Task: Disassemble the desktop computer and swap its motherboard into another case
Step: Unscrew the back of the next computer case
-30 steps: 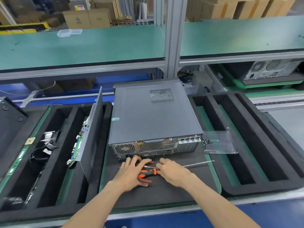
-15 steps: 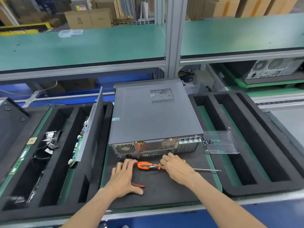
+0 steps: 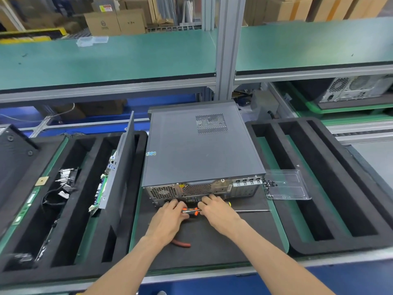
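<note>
Dark grey metal desktop computer case lies flat on the black foam mat at the middle of the desk, rear panel with perforated fan grille and port cut-outs facing the person. Left hand sits just in front of the case's rear panel, fingers extended toward the panel's lower edge; whether they grip anything there cannot be told. Right hand is beside it, also at the rear panel, fingers bent down over the port area; its hold cannot be told either. Between the two hands, just in front of the case, lie orange-and-black handled pliers. A long thin steel-shafted screwdriver lies on the mat in front of the case, its shaft pointing right from under the right hand. A dark red curved handle piece shows on the mat below the left wrist. Right of the case, touching its rear corner, is a clear plastic tray with small black screws heaped at its left edge. Left of the case, a grey metal side panel stands on edge in a black foam slotted tray, with a green motherboard upright against it.
</note>
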The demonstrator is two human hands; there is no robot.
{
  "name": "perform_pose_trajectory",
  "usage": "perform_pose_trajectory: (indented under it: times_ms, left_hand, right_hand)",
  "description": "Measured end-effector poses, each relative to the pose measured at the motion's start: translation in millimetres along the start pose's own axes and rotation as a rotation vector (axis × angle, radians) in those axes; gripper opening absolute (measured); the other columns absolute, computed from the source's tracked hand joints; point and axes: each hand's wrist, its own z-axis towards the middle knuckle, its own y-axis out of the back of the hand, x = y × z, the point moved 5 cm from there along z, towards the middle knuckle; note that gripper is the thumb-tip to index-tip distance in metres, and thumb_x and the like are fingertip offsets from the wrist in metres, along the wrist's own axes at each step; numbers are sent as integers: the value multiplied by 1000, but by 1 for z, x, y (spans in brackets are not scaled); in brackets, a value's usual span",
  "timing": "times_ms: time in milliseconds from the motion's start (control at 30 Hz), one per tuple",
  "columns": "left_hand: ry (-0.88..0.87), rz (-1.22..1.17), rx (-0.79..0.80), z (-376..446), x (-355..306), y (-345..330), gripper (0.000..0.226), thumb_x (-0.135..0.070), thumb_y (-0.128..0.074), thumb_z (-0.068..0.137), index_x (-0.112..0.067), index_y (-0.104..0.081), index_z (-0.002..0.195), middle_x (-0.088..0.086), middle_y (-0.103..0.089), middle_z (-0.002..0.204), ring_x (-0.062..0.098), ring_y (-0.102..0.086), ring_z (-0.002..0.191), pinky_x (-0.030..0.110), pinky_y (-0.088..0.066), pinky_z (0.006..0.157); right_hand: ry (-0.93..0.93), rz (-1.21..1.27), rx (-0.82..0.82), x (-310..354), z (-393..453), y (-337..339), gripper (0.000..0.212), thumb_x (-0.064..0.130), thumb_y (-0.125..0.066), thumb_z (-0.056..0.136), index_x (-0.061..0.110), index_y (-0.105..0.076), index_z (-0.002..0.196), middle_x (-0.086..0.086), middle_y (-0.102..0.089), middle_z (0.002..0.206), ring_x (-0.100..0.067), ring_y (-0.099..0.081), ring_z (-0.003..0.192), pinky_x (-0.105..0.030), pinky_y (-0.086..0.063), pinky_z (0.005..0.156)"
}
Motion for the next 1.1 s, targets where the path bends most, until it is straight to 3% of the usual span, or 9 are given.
perform_pose_trajectory:
  times_ms: [167, 300, 433, 533, 600, 733, 833, 967, 1100]
  left_hand:
    - [78, 167, -165, -6, 3, 10, 34, -46, -76, 81, -22, -60, 100, -5, -63, 91, 23, -60, 85, 40, -53, 58]
    - [64, 196, -288, -8, -3, 13, 21, -31, -78, 76, -19, -63, 85, 1, -56, 88, 25, -53, 81, 40, -46, 63]
    - [87, -361, -277, -6, -20, 12, 19, -6, -71, 78, -23, -67, 87, -9, -61, 79, 14, -61, 72, 33, -54, 66]
    - [174, -922, -212, -6, -31, 12, 30, -4, -64, 88, -32, -72, 94, -8, -73, 81, 11, -70, 75, 20, -55, 70]
    - [236, -1104, -248, -6, -38, 14, 26, -7, -62, 95, -29, -75, 93, -3, -76, 83, 13, -72, 78, 18, -55, 71]
    - [360, -1344, -265, 0, -56, 10, 17, -5, -60, 97, -13, -75, 97, 5, -77, 85, 12, -70, 74, 21, -55, 67]
    - [409, -1429, -245, 6, -70, 8, 11, -10, -65, 95, -13, -74, 99, 6, -77, 86, 9, -68, 71, 20, -53, 66]
    - [432, -1479, -228, 12, -90, 10, 11, -11, -69, 93, -17, -74, 100, 4, -78, 86, 10, -73, 79, 17, -54, 67]
    - [435, -1557, -181, 17, -115, 14, 15, -5, -67, 93, -13, -71, 105, 7, -78, 89, 18, -75, 85, 27, -58, 71]
  right_hand:
    - [-42, 76, -32, -3, -7, 10, 32, 8, -49, 90, 6, -51, 122, -16, -52, 123, -33, -49, 111, -42, -43, 94]
    - [-57, 146, 32, -4, -12, 13, 46, 5, -55, 78, 4, -48, 123, -17, -49, 124, -34, -46, 112, -43, -44, 94]
    - [-61, 222, 46, -5, -18, 15, 40, -2, -50, 79, 4, -49, 118, -17, -51, 117, -34, -50, 106, -38, -41, 87]
    - [-101, 308, 65, -8, -24, 16, 37, -5, -47, 81, 6, -46, 117, -16, -56, 111, -38, -57, 98, -40, -40, 77]
    - [-123, 361, 77, -9, -30, 17, 33, -2, -46, 88, 7, -44, 120, -17, -59, 110, -41, -58, 95, -39, -37, 70]
    - [-172, 455, 94, -7, -46, 17, 24, 12, -44, 99, 8, -42, 122, -22, -63, 110, -43, -57, 96, -41, -33, 70]
    - [-250, 515, 95, -10, -59, 19, 26, 21, -42, 103, 8, -41, 125, -23, -62, 106, -45, -57, 95, -41, -34, 68]
    - [-367, 655, 64, -12, -77, 31, 25, 29, -41, 106, 10, -41, 123, -21, -62, 101, -42, -64, 84, -50, -54, 73]
    - [-480, 775, -27, -14, -96, 37, 26, 34, -39, 106, 14, -42, 123, -14, -56, 95, -29, -63, 63, -36, -54, 47]
